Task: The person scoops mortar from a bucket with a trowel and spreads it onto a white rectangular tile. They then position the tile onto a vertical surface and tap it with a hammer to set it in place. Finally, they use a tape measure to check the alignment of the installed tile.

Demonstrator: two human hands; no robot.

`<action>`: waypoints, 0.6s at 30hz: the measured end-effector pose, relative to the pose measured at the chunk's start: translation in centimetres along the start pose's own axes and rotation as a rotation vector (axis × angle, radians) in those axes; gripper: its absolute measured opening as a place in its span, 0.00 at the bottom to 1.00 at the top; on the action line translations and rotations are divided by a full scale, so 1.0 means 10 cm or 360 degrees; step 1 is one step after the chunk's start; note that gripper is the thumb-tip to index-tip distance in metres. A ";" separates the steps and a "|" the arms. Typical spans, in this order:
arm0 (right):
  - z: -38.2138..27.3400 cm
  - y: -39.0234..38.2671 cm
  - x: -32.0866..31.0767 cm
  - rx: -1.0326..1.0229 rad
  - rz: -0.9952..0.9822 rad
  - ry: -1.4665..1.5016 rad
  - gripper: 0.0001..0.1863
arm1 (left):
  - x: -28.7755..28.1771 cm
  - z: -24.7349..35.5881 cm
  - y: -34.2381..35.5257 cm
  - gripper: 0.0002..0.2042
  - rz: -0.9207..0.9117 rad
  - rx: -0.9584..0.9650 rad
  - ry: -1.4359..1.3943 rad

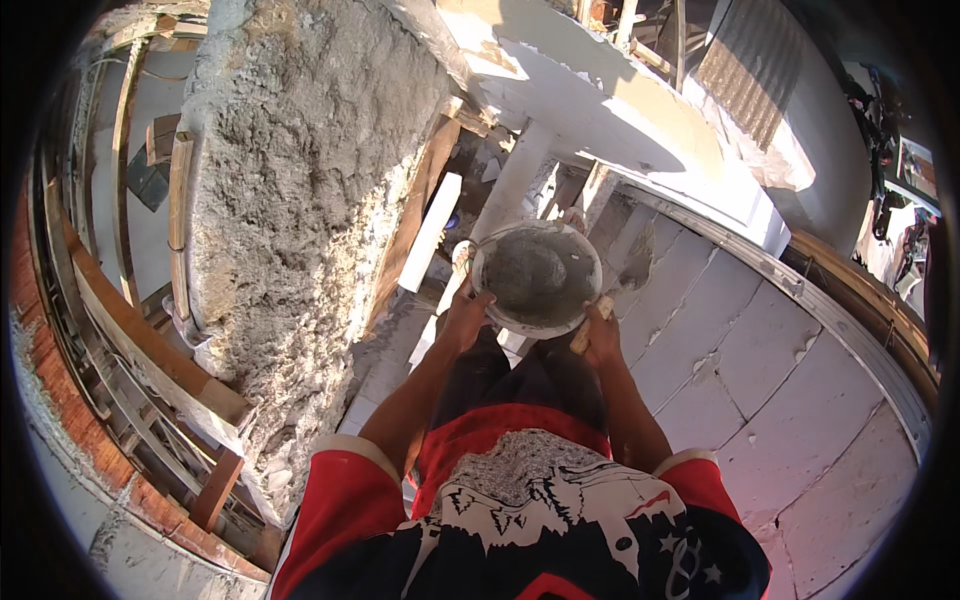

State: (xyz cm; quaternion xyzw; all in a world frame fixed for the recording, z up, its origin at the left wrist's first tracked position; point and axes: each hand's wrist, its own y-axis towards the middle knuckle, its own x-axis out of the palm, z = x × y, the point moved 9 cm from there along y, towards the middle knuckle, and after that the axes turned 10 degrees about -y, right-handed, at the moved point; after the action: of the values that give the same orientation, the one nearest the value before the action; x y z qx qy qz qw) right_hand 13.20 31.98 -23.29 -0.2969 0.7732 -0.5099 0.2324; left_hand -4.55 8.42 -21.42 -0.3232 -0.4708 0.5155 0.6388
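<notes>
A round, pale-rimmed bucket [484, 298] is held in front of my legs, with wet grey mortar [540, 275] inside it. My left hand [467, 317] is closed on the near left part of its rim. At the near right side, my right hand [601, 338] grips the rim and also has a short tan piece [580, 341] in it that looks like a wooden handle. The rest of that piece is hidden, so its kind does not show.
A rough grey concrete slab [310, 130] rises to my left, beside a white board [431, 232] and timber framing [125, 160]. On the right stands a grey block wall [740, 350] with a pale beam [690, 170] beyond it. Corrugated sheet [752, 70] lies at the far right.
</notes>
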 end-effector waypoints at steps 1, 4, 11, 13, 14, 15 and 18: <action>0.17 0.04 0.00 0.0039 0.0012 0.0044 0.20 | -0.10 -0.10 0.09 0.32 -0.0003 -0.0060 0.0006; 0.33 0.19 0.16 0.0042 0.0066 0.0134 0.20 | -0.30 -0.16 0.50 0.30 0.0014 -0.0126 0.0238; 1.06 1.42 0.02 -0.0073 0.0416 0.0100 0.20 | -1.33 -0.68 1.84 0.34 -0.0019 -0.0077 0.0576; 1.13 1.86 -0.09 -0.0101 0.0498 0.0161 0.20 | -1.70 -0.67 2.15 0.34 0.0133 0.0076 0.1076; 1.22 2.05 -0.16 -0.0108 0.0546 0.0195 0.20 | -1.91 -0.68 2.30 0.33 0.0202 0.0140 0.1335; 1.34 2.29 -0.24 -0.0121 0.0562 0.0239 0.19 | -2.25 -0.81 2.49 0.32 0.0300 0.0213 0.1355; 1.63 2.95 -0.59 -0.0150 0.0639 0.0315 0.15 | -3.01 -1.15 2.87 0.34 0.0463 0.0216 0.1684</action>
State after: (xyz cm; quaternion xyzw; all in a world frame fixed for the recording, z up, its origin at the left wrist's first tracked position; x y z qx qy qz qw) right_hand 21.65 34.44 -56.37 -0.0961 0.8587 -0.4435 0.2381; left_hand -4.73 -12.27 -59.28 -0.5580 -0.0017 0.3949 0.7299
